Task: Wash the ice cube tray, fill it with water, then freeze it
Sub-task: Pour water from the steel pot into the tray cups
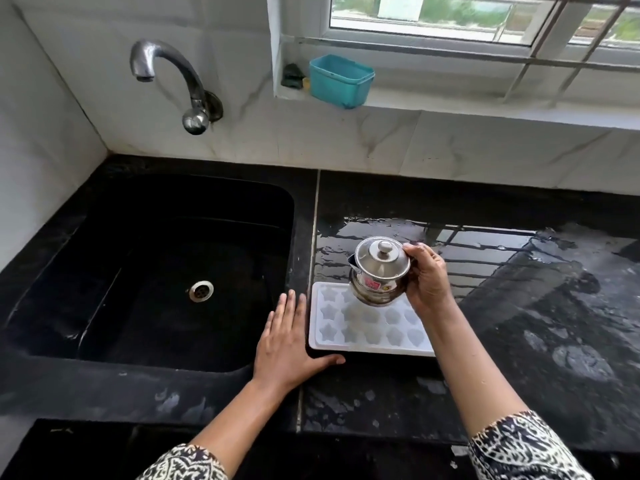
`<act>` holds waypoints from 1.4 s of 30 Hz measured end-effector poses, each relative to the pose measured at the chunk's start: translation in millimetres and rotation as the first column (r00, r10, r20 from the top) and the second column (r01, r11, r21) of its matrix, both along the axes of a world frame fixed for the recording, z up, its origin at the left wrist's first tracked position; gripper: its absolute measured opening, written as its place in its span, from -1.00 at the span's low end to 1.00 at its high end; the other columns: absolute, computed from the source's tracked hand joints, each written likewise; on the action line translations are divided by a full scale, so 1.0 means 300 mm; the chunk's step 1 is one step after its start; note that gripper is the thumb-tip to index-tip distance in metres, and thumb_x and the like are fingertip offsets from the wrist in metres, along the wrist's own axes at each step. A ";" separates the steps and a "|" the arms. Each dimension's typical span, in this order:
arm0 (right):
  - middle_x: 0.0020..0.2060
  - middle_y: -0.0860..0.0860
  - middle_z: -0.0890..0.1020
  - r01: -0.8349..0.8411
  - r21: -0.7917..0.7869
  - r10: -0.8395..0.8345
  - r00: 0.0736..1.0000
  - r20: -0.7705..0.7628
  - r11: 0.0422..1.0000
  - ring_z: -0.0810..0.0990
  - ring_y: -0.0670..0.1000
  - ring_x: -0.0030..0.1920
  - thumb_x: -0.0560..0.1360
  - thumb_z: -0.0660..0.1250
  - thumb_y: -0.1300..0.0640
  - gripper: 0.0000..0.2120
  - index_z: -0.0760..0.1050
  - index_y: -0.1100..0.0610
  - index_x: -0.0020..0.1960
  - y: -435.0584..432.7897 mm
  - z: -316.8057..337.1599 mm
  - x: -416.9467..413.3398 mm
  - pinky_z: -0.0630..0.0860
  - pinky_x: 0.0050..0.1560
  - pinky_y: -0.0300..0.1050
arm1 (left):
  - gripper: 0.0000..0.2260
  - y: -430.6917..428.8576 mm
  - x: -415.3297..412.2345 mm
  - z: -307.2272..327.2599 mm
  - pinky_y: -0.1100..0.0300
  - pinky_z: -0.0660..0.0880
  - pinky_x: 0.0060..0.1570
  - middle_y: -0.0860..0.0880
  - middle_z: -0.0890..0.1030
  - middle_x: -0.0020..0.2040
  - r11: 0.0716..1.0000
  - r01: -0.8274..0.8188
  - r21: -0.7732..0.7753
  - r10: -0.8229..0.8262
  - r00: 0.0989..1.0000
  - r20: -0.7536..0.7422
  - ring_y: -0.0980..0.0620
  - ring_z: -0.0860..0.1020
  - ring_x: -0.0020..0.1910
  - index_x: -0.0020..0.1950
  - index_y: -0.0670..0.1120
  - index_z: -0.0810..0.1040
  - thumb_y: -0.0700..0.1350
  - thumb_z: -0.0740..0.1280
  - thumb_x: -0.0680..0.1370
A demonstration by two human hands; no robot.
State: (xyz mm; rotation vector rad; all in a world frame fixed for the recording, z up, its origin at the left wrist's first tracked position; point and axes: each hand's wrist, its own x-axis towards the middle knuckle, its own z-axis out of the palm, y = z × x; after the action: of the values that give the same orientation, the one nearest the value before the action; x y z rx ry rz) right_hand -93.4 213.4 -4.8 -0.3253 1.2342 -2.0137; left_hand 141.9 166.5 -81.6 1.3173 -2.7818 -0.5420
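A white ice cube tray (349,332) with star-shaped cells lies flat on the black counter, just right of the sink. Above its far half, my right hand (427,278) grips a small steel pot (377,271) with a knobbed lid, tilted toward the left with its spout over the tray. My left hand (289,336) rests flat on the counter against the tray's left edge, fingers spread, thumb along the tray's near side. I cannot tell whether water stands in the cells.
A black sink (69,289) with a steel drain (200,291) fills the left. A chrome tap (162,69) sticks out of the wall above it. The counter (519,306) is wet. A teal tub (341,81) stands on the window ledge.
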 end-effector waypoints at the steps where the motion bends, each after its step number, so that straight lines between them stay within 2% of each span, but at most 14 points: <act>1: -0.50 -0.03 0.54 -0.010 0.011 0.010 1.000 -0.002 1.000 0.50 -0.07 -0.46 0.39 0.33 0.31 -0.76 0.45 0.12 -0.41 -0.002 -0.003 -0.001 0.49 -0.36 -0.27 | 0.25 -0.004 0.001 -0.001 0.10 -0.29 0.45 -0.05 -0.30 0.55 1.000 0.010 -0.001 -0.010 1.000 0.003 0.03 -0.35 0.50 0.55 -0.07 -0.29 0.69 -0.25 0.07; 2: -0.50 -0.03 0.52 -0.018 0.024 0.018 1.000 -0.005 1.000 0.49 -0.06 -0.45 0.34 0.35 0.28 -0.81 0.40 0.14 -0.38 -0.003 -0.008 -0.003 0.48 -0.35 -0.26 | 0.23 -0.005 0.001 -0.002 0.11 -0.28 0.45 -0.05 -0.30 0.55 1.000 0.021 -0.005 -0.021 1.000 0.005 0.03 -0.36 0.50 0.56 -0.05 -0.27 0.69 -0.28 0.09; 4: -0.50 -0.04 0.48 -0.036 0.048 0.037 0.999 -0.028 0.998 0.44 -0.06 -0.45 0.34 0.36 0.27 -0.78 0.34 0.12 -0.37 -0.006 -0.019 -0.009 0.44 -0.34 -0.24 | 0.17 -0.005 -0.005 -0.004 0.10 -0.27 0.45 -0.08 -0.29 0.56 1.000 0.030 -0.009 -0.030 0.999 0.012 0.01 -0.35 0.50 0.57 -0.04 -0.25 0.67 -0.27 0.15; 7: -0.56 -0.09 0.41 -0.059 0.042 0.062 0.995 -0.073 0.997 0.38 -0.12 -0.50 0.48 0.26 0.38 -0.53 0.34 0.01 -0.52 -0.016 -0.010 -0.015 0.39 -0.41 -0.30 | 0.13 -0.009 -0.012 -0.008 0.07 -0.28 0.45 -0.11 -0.32 0.55 0.998 0.051 -0.032 -0.049 0.997 0.060 -0.03 -0.37 0.50 0.56 -0.05 -0.29 0.64 -0.28 0.18; 9: -0.57 -0.11 0.41 -0.068 0.055 0.074 0.991 -0.112 0.996 0.36 -0.14 -0.53 0.50 0.22 0.41 -0.48 0.34 0.02 -0.56 -0.027 0.006 -0.012 0.37 -0.44 -0.31 | 0.12 -0.011 -0.013 -0.011 0.07 -0.30 0.45 -0.12 -0.33 0.55 0.998 0.055 -0.037 -0.052 0.996 0.075 -0.04 -0.37 0.50 0.56 -0.05 -0.30 0.63 -0.28 0.19; 16: -0.59 -0.12 0.38 -0.103 0.093 0.118 0.977 -0.177 0.990 0.33 -0.16 -0.54 0.50 0.22 0.41 -0.48 0.31 0.01 -0.55 -0.036 0.021 -0.011 0.34 -0.47 -0.33 | 0.13 -0.008 -0.014 -0.006 0.09 -0.38 0.41 -0.13 -0.32 0.55 0.996 0.075 -0.041 -0.072 0.995 0.073 -0.06 -0.36 0.51 0.55 -0.07 -0.30 0.63 -0.36 0.17; 27: -0.57 -0.10 0.38 -0.117 0.152 0.152 0.958 -0.244 0.981 0.32 -0.14 -0.51 0.50 0.25 0.38 -0.50 0.31 0.02 -0.54 -0.035 0.023 -0.017 0.31 -0.46 -0.32 | 0.08 -0.007 -0.013 0.001 0.10 -0.36 0.42 -0.14 -0.33 0.54 0.997 0.075 -0.028 -0.073 0.995 0.074 -0.06 -0.38 0.50 0.55 -0.07 -0.32 0.61 -0.26 0.23; 32: -0.58 -0.11 0.33 -0.133 0.170 0.181 0.933 -0.310 0.976 0.26 -0.13 -0.52 0.42 0.33 0.25 -0.57 0.28 0.01 -0.54 -0.039 0.034 -0.018 0.24 -0.48 -0.29 | 0.09 -0.009 -0.016 -0.003 0.08 -0.33 0.46 -0.13 -0.33 0.54 0.998 0.068 -0.017 -0.067 0.996 0.060 -0.05 -0.38 0.50 0.55 -0.06 -0.31 0.61 -0.17 0.25; 36: -0.57 -0.10 0.34 -0.142 0.209 0.210 0.911 -0.356 0.968 0.27 -0.12 -0.52 0.49 0.31 0.32 -0.51 0.28 0.01 -0.53 -0.044 0.037 -0.023 0.25 -0.50 -0.30 | 0.11 -0.010 -0.014 -0.005 0.07 -0.32 0.47 -0.13 -0.36 0.53 0.997 0.073 -0.005 -0.073 0.995 0.069 -0.04 -0.40 0.49 0.54 -0.06 -0.34 0.62 -0.10 0.25; 40: -0.56 -0.08 0.35 -0.153 0.218 0.226 0.901 -0.370 0.964 0.28 -0.10 -0.50 0.43 0.35 0.25 -0.58 0.29 0.01 -0.53 -0.046 0.043 -0.021 0.26 -0.49 -0.28 | 0.13 -0.009 -0.012 -0.007 0.06 -0.32 0.48 -0.13 -0.36 0.53 0.997 0.073 0.003 -0.073 0.995 0.066 -0.04 -0.40 0.49 0.54 -0.07 -0.34 0.63 -0.11 0.23; 42: -0.56 -0.08 0.35 -0.150 0.225 0.228 0.899 -0.375 0.963 0.28 -0.11 -0.51 0.46 0.34 0.30 -0.54 0.29 0.01 -0.52 -0.046 0.043 -0.021 0.26 -0.49 -0.28 | 0.13 -0.009 -0.012 -0.007 0.06 -0.31 0.48 -0.13 -0.36 0.53 0.997 0.073 0.007 -0.073 0.995 0.064 -0.04 -0.40 0.49 0.54 -0.07 -0.34 0.63 -0.11 0.23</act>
State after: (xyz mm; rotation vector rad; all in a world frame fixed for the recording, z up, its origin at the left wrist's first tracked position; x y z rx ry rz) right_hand -99.7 199.7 8.0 -0.7606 1.5653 -1.6924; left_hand 138.3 163.9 -83.8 1.2608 -2.8920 -0.5180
